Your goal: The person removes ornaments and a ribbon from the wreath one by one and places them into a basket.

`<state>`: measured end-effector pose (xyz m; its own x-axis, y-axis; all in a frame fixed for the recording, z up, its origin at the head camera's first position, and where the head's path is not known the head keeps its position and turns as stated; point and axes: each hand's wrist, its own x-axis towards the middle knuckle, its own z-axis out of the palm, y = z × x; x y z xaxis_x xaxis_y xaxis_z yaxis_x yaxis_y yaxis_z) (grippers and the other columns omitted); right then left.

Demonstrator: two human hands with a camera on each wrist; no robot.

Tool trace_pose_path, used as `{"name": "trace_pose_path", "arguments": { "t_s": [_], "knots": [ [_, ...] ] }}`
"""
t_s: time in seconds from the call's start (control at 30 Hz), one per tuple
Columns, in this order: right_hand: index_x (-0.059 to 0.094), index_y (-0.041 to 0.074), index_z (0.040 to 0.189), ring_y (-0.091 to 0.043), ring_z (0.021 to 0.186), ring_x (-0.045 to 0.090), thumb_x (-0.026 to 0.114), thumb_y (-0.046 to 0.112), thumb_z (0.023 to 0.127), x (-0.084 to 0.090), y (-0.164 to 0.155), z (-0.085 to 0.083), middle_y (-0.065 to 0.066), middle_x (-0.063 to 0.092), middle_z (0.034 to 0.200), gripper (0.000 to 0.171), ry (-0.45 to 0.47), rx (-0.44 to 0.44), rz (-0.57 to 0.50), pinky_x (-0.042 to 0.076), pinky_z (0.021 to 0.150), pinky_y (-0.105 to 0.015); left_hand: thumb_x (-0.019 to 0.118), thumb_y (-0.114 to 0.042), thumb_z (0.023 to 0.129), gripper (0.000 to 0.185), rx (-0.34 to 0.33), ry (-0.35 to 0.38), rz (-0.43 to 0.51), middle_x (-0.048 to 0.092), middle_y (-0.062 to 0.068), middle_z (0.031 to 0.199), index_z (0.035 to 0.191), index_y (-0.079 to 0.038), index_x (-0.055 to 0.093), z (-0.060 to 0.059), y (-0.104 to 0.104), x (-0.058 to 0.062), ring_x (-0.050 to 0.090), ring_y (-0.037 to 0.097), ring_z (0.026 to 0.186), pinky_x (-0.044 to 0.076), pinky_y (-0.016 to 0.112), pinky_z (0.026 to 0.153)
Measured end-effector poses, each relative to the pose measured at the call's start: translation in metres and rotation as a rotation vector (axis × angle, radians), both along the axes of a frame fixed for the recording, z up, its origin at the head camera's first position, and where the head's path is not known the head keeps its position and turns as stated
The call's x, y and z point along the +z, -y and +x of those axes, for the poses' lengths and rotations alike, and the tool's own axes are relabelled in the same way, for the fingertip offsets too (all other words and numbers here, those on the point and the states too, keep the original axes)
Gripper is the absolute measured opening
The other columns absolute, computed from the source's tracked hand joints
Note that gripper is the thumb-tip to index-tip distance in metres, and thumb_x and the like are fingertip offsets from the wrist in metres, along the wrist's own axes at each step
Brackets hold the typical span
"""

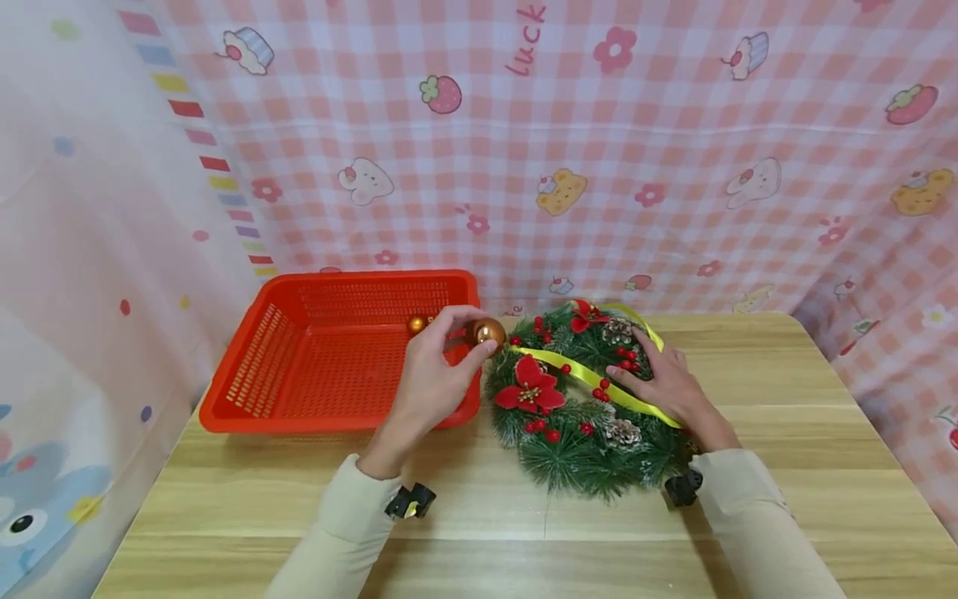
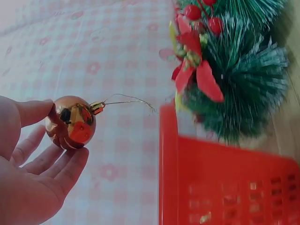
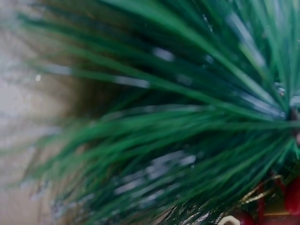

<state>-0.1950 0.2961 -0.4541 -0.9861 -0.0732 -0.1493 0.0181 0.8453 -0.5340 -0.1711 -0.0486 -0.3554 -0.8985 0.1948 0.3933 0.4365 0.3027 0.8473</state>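
Nearest, two cream sleeves come up over the wooden table (image 1: pixel 486 532), a small black camera at each wrist. The right hand (image 1: pixel 666 383) lies flat on the right side of the Christmas wreath (image 1: pixel 580 399), fingers straight and spread over the green needles and the yellow ribbon (image 1: pixel 591 378) — pressing, not grasping. The wreath lies flat on the table, set with red poinsettias, red berries and pine cones; the right wrist view shows only blurred green needles and a few red berries up close.

Left of the wreath, the left hand (image 1: pixel 434 374) pinches a gold bauble (image 1: pixel 490 333) between thumb and fingertips, held just above the wreath's far left edge and the right rim of the red basket (image 1: pixel 247 391). In the left wrist view the bauble (image 2: pixel 71 122) sits against the fingertips (image 2: pixel 70 161), its thin wire loop pointing toward the wreath.

Farther back, a second small gold ball (image 1: pixel 416 324) lies inside the basket near its far wall. Behind everything hangs a pink checked cloth (image 1: pixel 674 166) with cartoon prints.
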Motion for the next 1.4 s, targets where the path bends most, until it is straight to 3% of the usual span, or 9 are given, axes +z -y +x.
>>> {"name": "trace_pose_path", "arguments": {
  "t_s": [0.27,0.77,1.4],
  "knots": [
    [0.004,0.018,0.161,-0.061,0.141,0.007,0.048,0.069,0.092,0.0,0.0,0.0,-0.037,0.001,0.158,0.096,0.012,0.0,-0.007,0.024,0.098,-0.08,0.074,-0.009,0.089,0.035,0.097,0.016,-0.003,0.067,0.006,0.117,0.122,-0.01,0.061,0.005,0.036,-0.003,0.064,0.022,0.11,0.054,0.036,0.093],
    [0.001,0.019,0.161,-0.063,0.14,0.006,0.047,0.07,0.092,0.002,0.0,0.0,-0.037,-0.001,0.158,0.097,0.027,0.002,-0.006,0.025,0.096,-0.081,0.073,-0.011,0.09,0.034,0.208,0.077,-0.052,0.065,0.009,0.121,0.122,-0.007,0.06,0.003,0.077,-0.03,0.061,0.025,0.117,0.051,0.043,0.098],
    [0.003,0.019,0.161,-0.062,0.14,0.009,0.049,0.069,0.092,0.0,0.0,0.0,-0.037,0.002,0.158,0.097,0.011,0.001,-0.014,0.025,0.096,-0.081,0.07,-0.015,0.093,0.035,0.245,0.13,-0.115,0.062,0.011,0.125,0.125,-0.006,0.057,-0.005,0.09,-0.04,0.058,0.026,0.12,0.05,0.044,0.099]
  ]
}}
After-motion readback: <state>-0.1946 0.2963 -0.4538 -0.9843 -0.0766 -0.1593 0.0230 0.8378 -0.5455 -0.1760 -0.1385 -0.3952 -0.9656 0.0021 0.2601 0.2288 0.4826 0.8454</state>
